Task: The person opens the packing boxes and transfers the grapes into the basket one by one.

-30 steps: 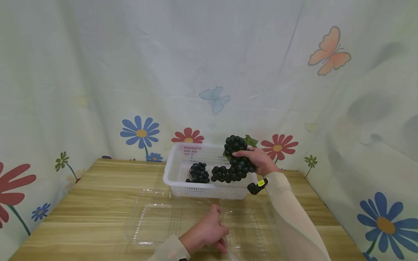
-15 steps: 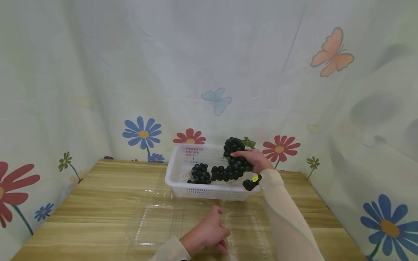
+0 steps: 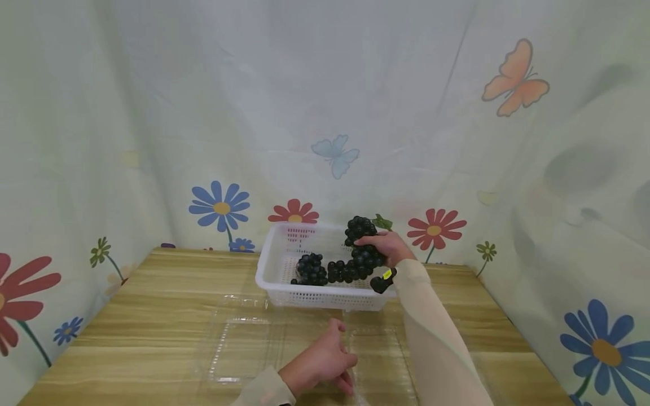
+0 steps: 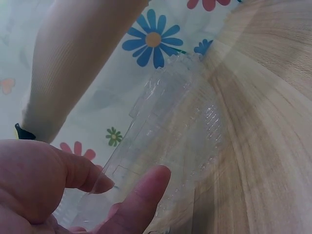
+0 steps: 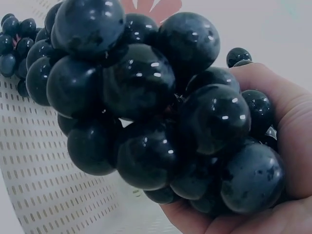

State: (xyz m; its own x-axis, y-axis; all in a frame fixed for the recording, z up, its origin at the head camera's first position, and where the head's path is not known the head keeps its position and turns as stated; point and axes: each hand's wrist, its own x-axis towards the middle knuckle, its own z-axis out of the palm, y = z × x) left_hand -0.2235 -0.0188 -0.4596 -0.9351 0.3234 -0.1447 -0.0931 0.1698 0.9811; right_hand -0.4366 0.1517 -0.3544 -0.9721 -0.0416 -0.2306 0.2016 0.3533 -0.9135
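My right hand (image 3: 388,246) grips a bunch of dark grapes (image 3: 361,230), with a green leaf (image 3: 382,223) at the top, above the right part of a white perforated basket (image 3: 325,301). Up close in the right wrist view, the fingers wrap the glossy grapes (image 5: 139,80). Another clump of dark grapes (image 3: 311,269) lies in the basket at left. My left hand (image 3: 322,358) is at the middle of clear plastic clamshell packaging (image 3: 238,349). In the left wrist view, its thumb and finger are apart beside the clear plastic edge (image 4: 161,117); firm contact is hard to tell.
A wood-grain table (image 3: 152,316) carries the basket and the clear packaging. Behind and beside it hangs a white curtain (image 3: 254,113) printed with flowers and butterflies. The transparent packaging's outline on the right is faint.
My right hand has moved a little left and slightly down with the grape bunch. My left hand has stayed in place at the clear packaging.
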